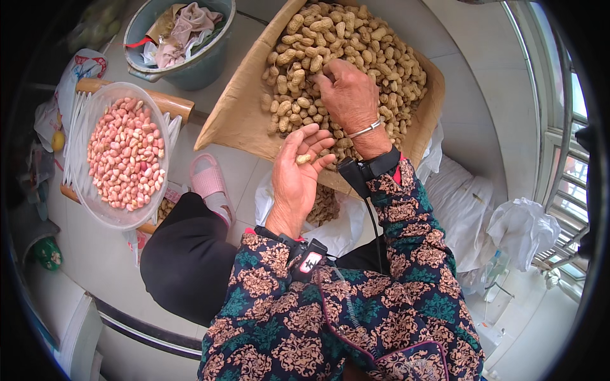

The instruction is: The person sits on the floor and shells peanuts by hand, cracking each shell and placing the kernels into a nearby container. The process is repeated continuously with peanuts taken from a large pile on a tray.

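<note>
Unshelled peanuts point(400, 71) fill a wide tan basket point(238, 105) in front of me. My left hand point(298, 174) is palm up over the basket's near edge, fingers loosely curled, with one peanut in its shell point(303, 159) resting on it. My right hand point(348, 95), with a silver bangle at the wrist, reaches down into the pile, thumb and fingertips at the peanuts; whether it grips one is hidden. At the left, a clear plastic bowl point(164, 128) holds shelled pink peanut kernels point(126, 157).
The bowl stands on a wooden folding stool point(183, 107). Behind it is a blue-grey bucket point(205, 71) with cloth and scraps. Below the basket sits a white plastic bag point(340, 233) holding peanut shells point(324, 207). More white bags point(457, 200) lie at the right. A pink slipper point(209, 178) is near my knee.
</note>
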A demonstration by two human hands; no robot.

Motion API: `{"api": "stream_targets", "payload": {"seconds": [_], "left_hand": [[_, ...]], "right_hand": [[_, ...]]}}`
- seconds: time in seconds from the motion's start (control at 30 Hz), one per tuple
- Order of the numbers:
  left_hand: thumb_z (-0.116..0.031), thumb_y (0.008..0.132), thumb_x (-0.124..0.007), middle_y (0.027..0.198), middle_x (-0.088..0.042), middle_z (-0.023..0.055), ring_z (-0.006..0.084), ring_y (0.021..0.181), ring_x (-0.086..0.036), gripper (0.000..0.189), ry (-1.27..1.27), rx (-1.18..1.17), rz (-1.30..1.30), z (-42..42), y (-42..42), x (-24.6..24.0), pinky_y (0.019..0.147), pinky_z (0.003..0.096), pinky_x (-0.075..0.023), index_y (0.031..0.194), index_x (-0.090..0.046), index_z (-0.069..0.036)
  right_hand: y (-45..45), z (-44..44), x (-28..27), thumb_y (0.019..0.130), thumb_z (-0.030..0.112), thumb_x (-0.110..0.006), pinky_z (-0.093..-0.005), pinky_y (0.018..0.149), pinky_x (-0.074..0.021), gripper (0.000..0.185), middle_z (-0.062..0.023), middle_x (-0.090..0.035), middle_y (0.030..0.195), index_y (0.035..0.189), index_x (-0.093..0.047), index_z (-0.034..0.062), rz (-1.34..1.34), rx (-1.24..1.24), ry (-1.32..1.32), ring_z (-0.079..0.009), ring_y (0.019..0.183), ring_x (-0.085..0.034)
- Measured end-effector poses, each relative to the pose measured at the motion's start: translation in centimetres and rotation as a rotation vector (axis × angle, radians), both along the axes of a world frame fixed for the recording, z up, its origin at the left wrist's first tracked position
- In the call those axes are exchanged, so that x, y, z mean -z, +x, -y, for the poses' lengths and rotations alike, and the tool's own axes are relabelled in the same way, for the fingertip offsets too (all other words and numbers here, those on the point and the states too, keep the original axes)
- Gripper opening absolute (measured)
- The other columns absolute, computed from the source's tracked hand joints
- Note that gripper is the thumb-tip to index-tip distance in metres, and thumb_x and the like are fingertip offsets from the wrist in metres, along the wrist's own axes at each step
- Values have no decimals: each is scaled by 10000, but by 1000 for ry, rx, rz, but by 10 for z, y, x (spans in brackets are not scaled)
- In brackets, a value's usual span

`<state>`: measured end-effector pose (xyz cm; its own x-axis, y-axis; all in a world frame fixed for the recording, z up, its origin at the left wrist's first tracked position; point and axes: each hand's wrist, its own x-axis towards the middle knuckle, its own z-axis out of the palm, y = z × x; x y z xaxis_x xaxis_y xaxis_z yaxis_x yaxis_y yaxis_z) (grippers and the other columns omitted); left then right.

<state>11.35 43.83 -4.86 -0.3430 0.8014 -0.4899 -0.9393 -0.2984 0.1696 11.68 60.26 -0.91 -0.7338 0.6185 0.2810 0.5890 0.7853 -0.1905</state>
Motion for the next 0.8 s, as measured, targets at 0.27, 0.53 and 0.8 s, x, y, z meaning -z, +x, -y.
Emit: {"api": "stream_targets", "payload": {"seconds": [0.27,0.53,0.8], "left_hand": [[-318,1059,-427,1245,-634,152,247,1173,-603,458,-60,-70,-1,-1,-1,-5,989,407,-504,1374,-511,4],[-219,1020,-508,1162,-660,153,245,1053,-642,319,-66,35,3,0,4,2,884,383,-541,1247,-575,-6],[-209,1017,-510,1126,-673,150,233,1019,-653,308,-47,57,-19,-3,7,3,852,353,-545,1239,-583,-8]], "right_hand": [[53,12,-26,845,221,-751,-261,656,-500,216,-39,-705,788,948,-737,32,-133,90,-850,-94,705,-614],[35,-6,-17,855,122,-697,-327,620,-527,129,-85,-695,844,974,-718,79,-254,-37,-385,-214,712,-667],[2,-20,0,823,106,-733,-350,605,-535,236,-61,-675,897,1054,-686,106,-59,-202,287,-277,723,-666]]}}
